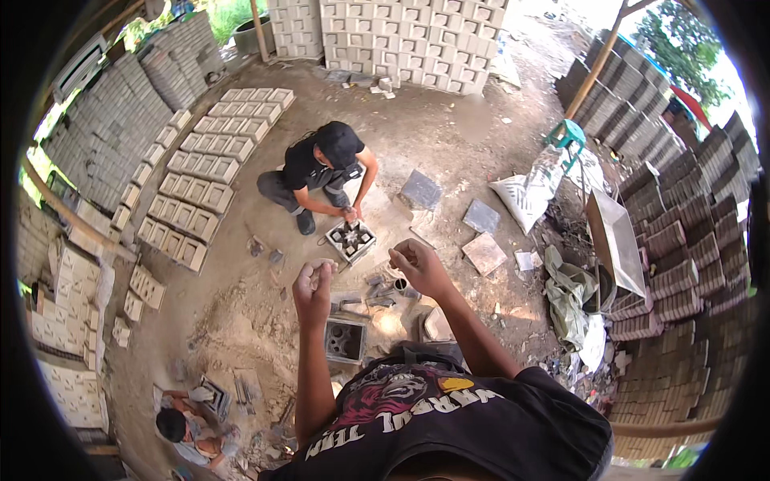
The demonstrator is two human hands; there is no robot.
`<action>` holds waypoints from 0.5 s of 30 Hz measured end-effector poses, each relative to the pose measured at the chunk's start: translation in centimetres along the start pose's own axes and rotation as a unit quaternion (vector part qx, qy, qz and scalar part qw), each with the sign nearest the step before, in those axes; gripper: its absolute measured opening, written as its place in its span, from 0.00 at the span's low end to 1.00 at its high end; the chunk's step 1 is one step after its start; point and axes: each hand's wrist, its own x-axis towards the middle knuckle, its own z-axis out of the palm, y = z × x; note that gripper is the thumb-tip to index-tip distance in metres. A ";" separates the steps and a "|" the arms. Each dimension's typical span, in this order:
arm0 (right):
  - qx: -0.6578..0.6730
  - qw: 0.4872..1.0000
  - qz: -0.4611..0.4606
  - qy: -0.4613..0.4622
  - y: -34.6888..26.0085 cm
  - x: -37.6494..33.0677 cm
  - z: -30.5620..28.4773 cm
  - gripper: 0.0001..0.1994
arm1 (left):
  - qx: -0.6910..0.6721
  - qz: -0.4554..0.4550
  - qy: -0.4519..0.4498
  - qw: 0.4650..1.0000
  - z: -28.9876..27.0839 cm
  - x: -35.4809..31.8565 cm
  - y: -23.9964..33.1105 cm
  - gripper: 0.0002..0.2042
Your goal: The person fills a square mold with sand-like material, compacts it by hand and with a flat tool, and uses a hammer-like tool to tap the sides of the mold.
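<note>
Both hands raised over the metal mould (346,340): left hand (313,283) and right hand (417,264) pinch something small (perhaps a fastener), fingertips together.

Shaded daylight, glare at top edges, fisheye bending, sharp
</note>
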 end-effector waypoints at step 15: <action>-0.050 0.965 0.073 0.246 3.5 -11.1 -15.5 0.14 | -0.042 -0.074 -0.281 0.956 19.7 -0.2 -3.5 0.10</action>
